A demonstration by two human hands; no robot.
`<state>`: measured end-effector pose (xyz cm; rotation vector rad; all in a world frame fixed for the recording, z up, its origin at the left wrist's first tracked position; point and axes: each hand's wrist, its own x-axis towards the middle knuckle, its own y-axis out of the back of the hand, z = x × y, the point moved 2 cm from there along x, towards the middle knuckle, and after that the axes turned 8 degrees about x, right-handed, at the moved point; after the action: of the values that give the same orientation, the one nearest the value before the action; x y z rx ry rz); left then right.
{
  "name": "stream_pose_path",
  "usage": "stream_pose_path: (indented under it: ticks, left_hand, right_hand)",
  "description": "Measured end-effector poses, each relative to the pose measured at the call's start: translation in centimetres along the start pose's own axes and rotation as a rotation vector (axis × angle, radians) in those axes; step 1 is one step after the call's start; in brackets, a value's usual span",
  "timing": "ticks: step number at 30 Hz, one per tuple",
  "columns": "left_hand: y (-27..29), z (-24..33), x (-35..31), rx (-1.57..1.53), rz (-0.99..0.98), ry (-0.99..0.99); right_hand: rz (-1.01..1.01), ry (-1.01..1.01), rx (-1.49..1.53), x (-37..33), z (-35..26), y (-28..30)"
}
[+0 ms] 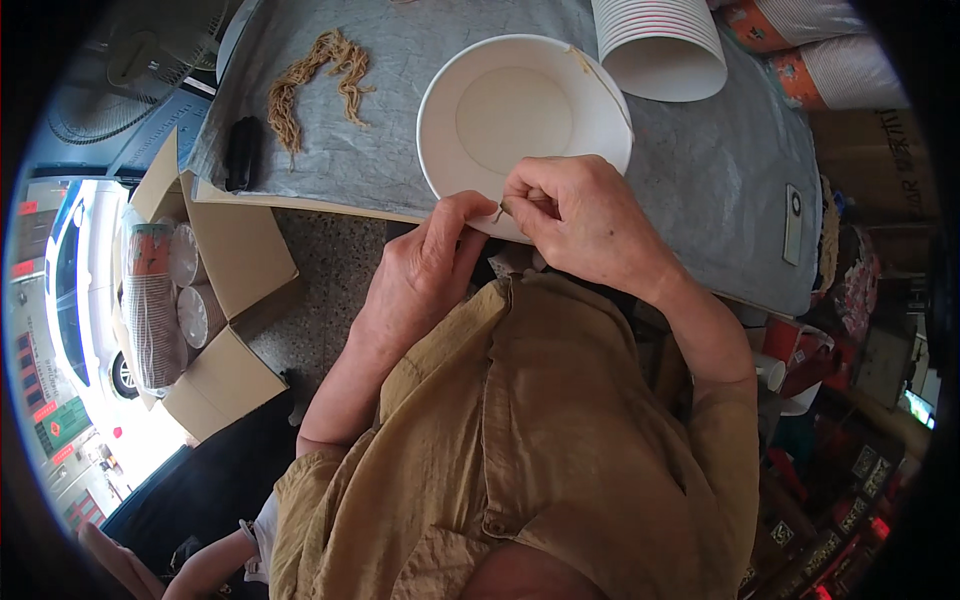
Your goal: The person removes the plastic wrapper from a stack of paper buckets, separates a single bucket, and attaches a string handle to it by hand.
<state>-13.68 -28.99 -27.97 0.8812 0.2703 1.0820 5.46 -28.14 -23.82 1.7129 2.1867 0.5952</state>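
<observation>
A wide white paper tub [440, 125] stands open at the table's near edge. A thin tan cord [606, 82] runs along its right rim. My left hand [425, 260] grips the near rim between thumb and fingers. Against that rim, my right hand [590, 225] is closed in a pinch beside the left thumb. A small thin end, apparently of cord, shows at its fingertips; the fingers hide most of it. To the left lies a loose bunch of tan cords [290, 100].
Nested white tubs [665, 65] lie at the back right, with wrapped stacks of tubs [835, 70] beyond. On the grey-covered table [700, 190] are a black object [243, 153] and a flat metallic piece [793, 225]. An open carton [240, 250] holding wrapped tubs stands left; another person's arm [215, 565] shows lower left.
</observation>
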Motion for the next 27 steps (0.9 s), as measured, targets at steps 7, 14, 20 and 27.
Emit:
stream_pose_path:
  ticks: [7, 14, 20, 27]
  left_hand:
    - [0.22, 0.25, 0.04, -0.027, -0.035, 0.052]
    - [0.18, 0.14, 0.25, -0.088, -0.021, 0.012]
    - [0.62, 0.44, 0.51, -0.103, -0.036, 0.045]
    - [0.68, 0.5, 0.59, -0.114, -0.058, 0.042]
  right_hand:
    - [-0.027, -0.023, -0.03, 0.15, 0.1, -0.12]
    - [-0.012, -0.007, -0.115, 0.32, -0.02, -0.34]
    - [-0.052, -0.087, -0.136, 0.48, -0.4, 0.02]
    - [-0.069, -0.108, -0.193, 0.26, -0.47, 0.53]
